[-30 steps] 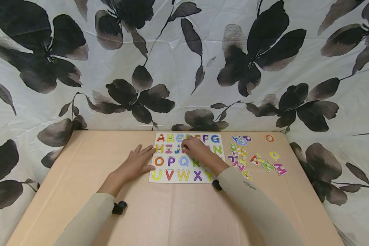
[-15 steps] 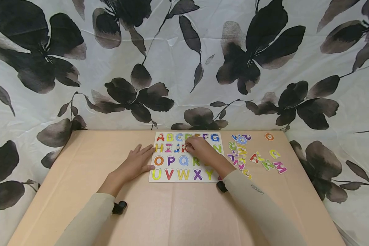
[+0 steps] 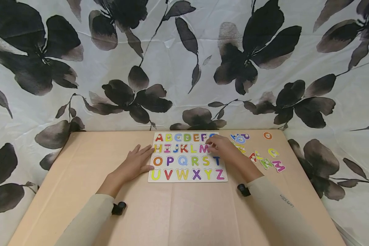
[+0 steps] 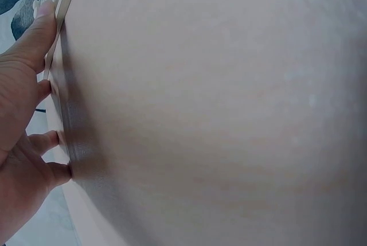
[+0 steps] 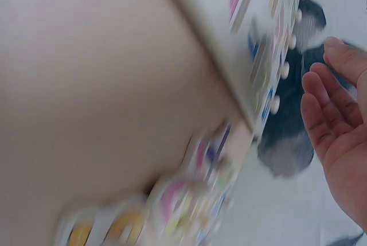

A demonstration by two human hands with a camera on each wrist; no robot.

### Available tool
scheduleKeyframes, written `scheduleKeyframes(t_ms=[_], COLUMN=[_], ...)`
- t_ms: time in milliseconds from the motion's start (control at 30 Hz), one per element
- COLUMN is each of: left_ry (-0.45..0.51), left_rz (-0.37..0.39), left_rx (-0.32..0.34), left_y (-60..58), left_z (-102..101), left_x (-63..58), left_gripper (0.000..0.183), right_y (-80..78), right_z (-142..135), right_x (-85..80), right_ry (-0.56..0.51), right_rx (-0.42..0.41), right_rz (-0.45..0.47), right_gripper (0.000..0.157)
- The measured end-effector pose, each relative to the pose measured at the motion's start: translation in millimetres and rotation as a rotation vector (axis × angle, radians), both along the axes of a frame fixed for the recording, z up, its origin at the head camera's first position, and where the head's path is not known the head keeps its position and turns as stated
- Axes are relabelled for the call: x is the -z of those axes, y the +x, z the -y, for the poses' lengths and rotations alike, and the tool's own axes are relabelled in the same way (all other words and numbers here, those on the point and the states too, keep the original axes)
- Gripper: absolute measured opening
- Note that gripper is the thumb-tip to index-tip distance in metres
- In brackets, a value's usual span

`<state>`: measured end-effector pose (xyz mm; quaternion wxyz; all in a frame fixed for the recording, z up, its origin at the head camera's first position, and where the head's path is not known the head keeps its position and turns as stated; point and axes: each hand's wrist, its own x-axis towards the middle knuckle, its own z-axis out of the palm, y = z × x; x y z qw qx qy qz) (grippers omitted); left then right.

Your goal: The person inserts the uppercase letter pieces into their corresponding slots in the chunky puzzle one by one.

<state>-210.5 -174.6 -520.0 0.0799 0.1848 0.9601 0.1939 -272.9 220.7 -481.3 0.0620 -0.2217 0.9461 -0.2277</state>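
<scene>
"Where was the letter board (image 3: 174,175)?"
"On the table (image 3: 172,218). Knobs showed in its upper rows, so I judged those partly filled; the lower two looked unfilled."
"And the fingers?"
"The left hand's (image 3: 137,161) were spread at its left edge; the right hand's (image 3: 224,148) curved loosely, pinching nothing."
"What remained?"
"Probably the loose letters (image 3: 278,166) lying to the right."

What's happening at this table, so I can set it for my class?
Someone is working at an alphabet board on a table. Their left hand touches the board's left edge, while their right hand is over its right side, apparently holding nothing. Loose letters lie on the table to the right of the board.
</scene>
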Motion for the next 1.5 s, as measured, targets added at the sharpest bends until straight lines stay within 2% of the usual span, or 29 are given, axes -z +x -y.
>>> scheduleKeyframes(t_ms=[200, 367, 500, 633, 833, 1000, 1267, 1500], left_ry=[-0.005, -0.002, 0.0, 0.003, -0.002, -0.002, 0.003, -0.007], left_rz=[-0.006, -0.007, -0.01, -0.011, -0.014, -0.019, -0.026, -0.027], left_rx=[-0.009, -0.013, -0.018, -0.021, -0.02, -0.021, -0.003, -0.003], left_y=[-2.2, -4.9, -6.4, -5.8, -5.4, -5.2, -2.8, -1.7], left_z=[-1.7, -3.3, -4.7, -5.2, -5.6, -4.9, -4.0, -0.6], left_x=[0.1, 1.0, 1.8, 1.3, 1.3, 2.0, 3.3, 4.2], left_gripper=[0.083, 0.083, 0.082, 0.082, 0.082, 0.082, 0.081, 0.082], right_y=[0.3, -0.8, -2.2, 3.6, 10.8, 10.3, 15.0, 20.6], right_z=[-44.1, -79.1, -106.6, -133.8, -168.0, -181.5, -183.9, -178.4], right_x=[-2.7, -2.6, 2.2, 9.8, 20.0, 29.1, 39.7, 34.9], right_ry=[-0.033, -0.03, -0.007, 0.015, 0.064, 0.102, 0.105, 0.104], right_rx=[0.045, 0.112, 0.13, 0.146, 0.213, 0.207, 0.212, 0.271], right_rz=[-0.025, -0.006, -0.032, -0.059, -0.074, -0.061, -0.085, -0.041], right_gripper=[0.025, 0.026, 0.025, 0.023, 0.027, 0.027, 0.018, 0.019])
